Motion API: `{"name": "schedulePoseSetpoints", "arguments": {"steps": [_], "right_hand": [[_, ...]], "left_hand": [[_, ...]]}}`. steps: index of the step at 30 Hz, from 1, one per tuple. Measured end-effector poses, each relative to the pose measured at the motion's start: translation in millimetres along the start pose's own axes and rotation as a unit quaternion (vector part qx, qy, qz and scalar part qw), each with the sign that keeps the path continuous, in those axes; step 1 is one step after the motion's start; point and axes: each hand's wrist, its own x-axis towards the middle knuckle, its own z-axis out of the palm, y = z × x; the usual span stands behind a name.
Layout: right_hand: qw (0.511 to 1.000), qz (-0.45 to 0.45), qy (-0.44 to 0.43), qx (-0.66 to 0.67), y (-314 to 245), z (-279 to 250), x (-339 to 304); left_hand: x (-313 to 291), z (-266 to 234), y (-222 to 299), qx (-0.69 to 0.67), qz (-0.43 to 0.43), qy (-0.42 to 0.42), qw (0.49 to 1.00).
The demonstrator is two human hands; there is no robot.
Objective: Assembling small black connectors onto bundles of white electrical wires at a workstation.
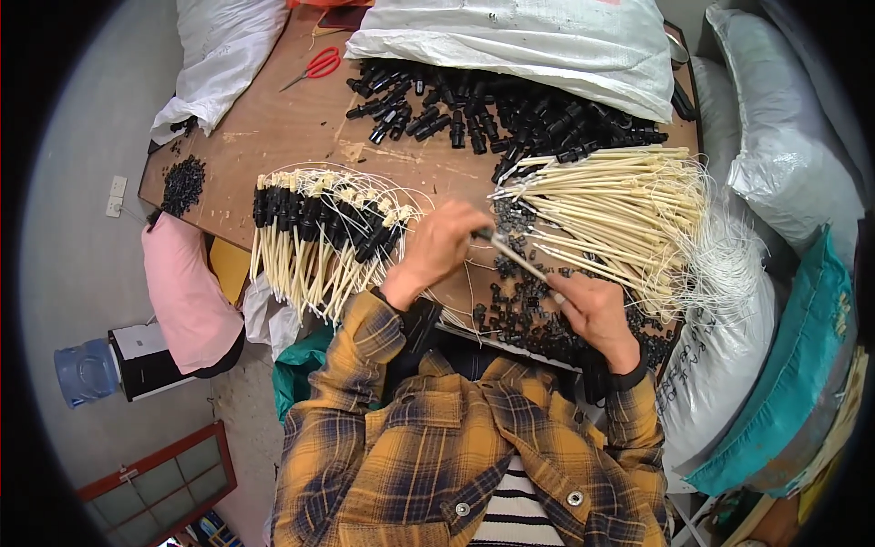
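A cream sleeved rod [519, 258] slants between my two hands above the wooden table. My right hand [594, 314] is closed around its near end. My left hand [445, 241], slightly blurred, pinches a small black plastic piece [482, 233] at the rod's far end; whether the two are joined I cannot tell. Below the rod lie many loose small black fittings [519, 305]. Right of my hands is a fanned pile of cream rods [620, 191] trailing thin white wires [725, 264]. Beside my left hand sits a row of rods with black connectors [305, 214] on them.
Black plastic housings [456, 109] spill from a white woven sack [519, 46] at the back. Red-handled scissors [314, 67] lie back left, with a heap of tiny black parts [184, 182] near the table's left edge. Stuffed sacks [784, 137] crowd the right side.
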Motion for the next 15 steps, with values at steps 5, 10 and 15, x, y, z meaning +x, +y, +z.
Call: {"name": "schedulePoseSetpoints", "arguments": {"steps": [5,10,15], "right_hand": [[0.996,0.059,0.058,-0.027,-16,6,3],[0.986,0.13,0.069,-0.072,-12,22,6],[0.943,0.07,0.203,0.254,2,9,11]], "left_hand": [[-1,-7,11,0.049,0.103,0.089,0.989],[-5,-1,68,0.124,0.174,-0.045,0.976],[-16,-6,48,0.02,0.023,-0.028,0.999]]}}
